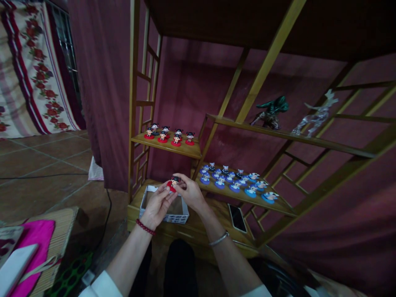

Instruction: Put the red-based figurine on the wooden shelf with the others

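Note:
Between both hands is a small figurine (175,181) with dark hair and a round red base. My left hand (160,202) grips the base from the left, fingers closed on it. From the right, my right hand (190,190) pinches the figurine's side with thumb and fingers. Below the hands a white patterned box (176,218) sits on the lowest shelf, partly hidden by my left hand. Similar figurines on red bases (176,140) stand in rows on the left shelf (185,152) above.
Several figurines on blue and purple bases (235,187) fill the middle shelf. A phone (237,218) lies on the bottom board. Higher up stand a green-and-brown statuette (270,112) and a clear deer figure (317,115). Woven-top furniture (66,225) with pink cloth (38,235) is at left.

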### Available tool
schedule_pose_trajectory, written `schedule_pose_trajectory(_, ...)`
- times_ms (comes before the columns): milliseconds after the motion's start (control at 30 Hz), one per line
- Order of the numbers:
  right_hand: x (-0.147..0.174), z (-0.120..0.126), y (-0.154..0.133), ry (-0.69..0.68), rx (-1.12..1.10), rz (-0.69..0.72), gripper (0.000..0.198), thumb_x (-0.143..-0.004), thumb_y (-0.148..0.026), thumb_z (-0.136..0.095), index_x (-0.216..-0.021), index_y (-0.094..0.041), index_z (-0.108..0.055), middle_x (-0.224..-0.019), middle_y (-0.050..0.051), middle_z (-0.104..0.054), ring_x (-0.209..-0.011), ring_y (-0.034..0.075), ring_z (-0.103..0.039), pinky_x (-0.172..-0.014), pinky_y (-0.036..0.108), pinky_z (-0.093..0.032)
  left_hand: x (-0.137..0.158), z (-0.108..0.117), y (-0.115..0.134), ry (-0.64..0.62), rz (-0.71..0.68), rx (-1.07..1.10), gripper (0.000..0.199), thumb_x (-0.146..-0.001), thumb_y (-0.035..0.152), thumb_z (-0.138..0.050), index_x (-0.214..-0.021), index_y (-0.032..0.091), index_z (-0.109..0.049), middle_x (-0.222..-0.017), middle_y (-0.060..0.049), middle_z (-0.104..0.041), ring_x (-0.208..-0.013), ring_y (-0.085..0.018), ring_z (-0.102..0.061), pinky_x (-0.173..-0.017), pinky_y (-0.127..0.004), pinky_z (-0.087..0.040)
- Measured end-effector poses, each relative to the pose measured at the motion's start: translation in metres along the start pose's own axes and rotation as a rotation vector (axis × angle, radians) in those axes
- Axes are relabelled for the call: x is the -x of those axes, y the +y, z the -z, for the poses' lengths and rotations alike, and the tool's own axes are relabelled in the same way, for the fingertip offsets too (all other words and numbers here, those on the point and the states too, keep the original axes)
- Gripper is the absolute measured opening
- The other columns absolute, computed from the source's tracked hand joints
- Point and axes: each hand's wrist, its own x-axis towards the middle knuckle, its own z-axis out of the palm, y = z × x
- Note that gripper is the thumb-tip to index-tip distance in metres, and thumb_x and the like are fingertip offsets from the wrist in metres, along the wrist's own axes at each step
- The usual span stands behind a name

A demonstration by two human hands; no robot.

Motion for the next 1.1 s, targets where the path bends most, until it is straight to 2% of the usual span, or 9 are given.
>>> schedule_pose_trajectory(267,0.000,0.001,0.001,0.056,-0.046,-0.012,0.049,-0.072,-0.023,-0.059,-0.120,-0.022,-0.052,-0.097,0.003,-0.064,-0.074,0.013,-0.061,-0.074,0.029,-0.052,-0.005,-0.003,0.002,-0.005,-0.011,-0.015,0.020,-0.072,0.007,-0.062,-0.091,0.014,-0.064,-0.094,-0.006,-0.069,-0.086,-0.015,-0.064,-0.089,-0.031,-0.047)
schedule_pose_trajectory(500,0.002,0.003,0.002,0.077,-0.043,-0.022,0.041,-0.073,-0.025,-0.058,-0.114,-0.022,-0.055,-0.095,0.003,-0.066,-0.079,0.015,-0.063,-0.076,0.030,-0.052,-0.005,-0.009,0.001,0.002,-0.005,-0.011,0.021,-0.070,0.007,-0.064,-0.090,0.014,-0.064,-0.092,-0.006,-0.068,-0.084,-0.014,-0.064,-0.092,-0.033,-0.045)
schedule_pose_trajectory(1100,0.003,0.010,0.007,0.049,-0.086,-0.041,0.032,-0.074,-0.024,-0.056,-0.105,-0.019,-0.059,-0.084,0.002,-0.067,-0.070,0.014,-0.062,-0.068,0.028,-0.052,-0.004,-0.011,-0.006,-0.028,0.022,-0.020,0.017,-0.072,0.009,-0.063,-0.088,0.012,-0.065,-0.092,-0.007,-0.069,-0.086,-0.015,-0.063,-0.087,-0.031,-0.048)
